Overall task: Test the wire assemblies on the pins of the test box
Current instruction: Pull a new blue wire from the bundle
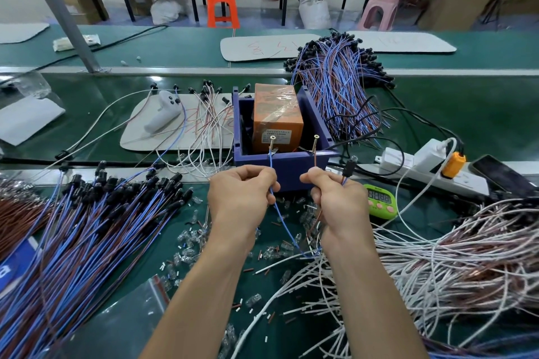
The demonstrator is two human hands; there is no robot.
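Head view, and we're mid-test. The left hand (240, 197) has thumb and forefinger curled tight, pinching the thin blue wire (270, 159) and running it up to the left brass screw pin (272, 143) at twelve o'clock. The right hand (335, 198) is curled too, pinching the thin brown wire (314, 160) towards the right brass screw pin (315, 143). The assembly's black lamp holder (348, 168) pokes out of that grip at one o'clock.

Both pins rise from the front wall of the dark blue plastic test box (291, 165), just beyond the knuckles, with an orange taped block (277, 114) sitting inside. Whether the bare ends touch the metal is too fine to tell, and so is whether the bulb glows.

By my reading, making contact is the step in hand. The next move calls for a glance at the bulb, then laying this one aside and drawing another, perhaps from the heap of blue-and-brown wire assemblies (87, 227) at nine o'clock.
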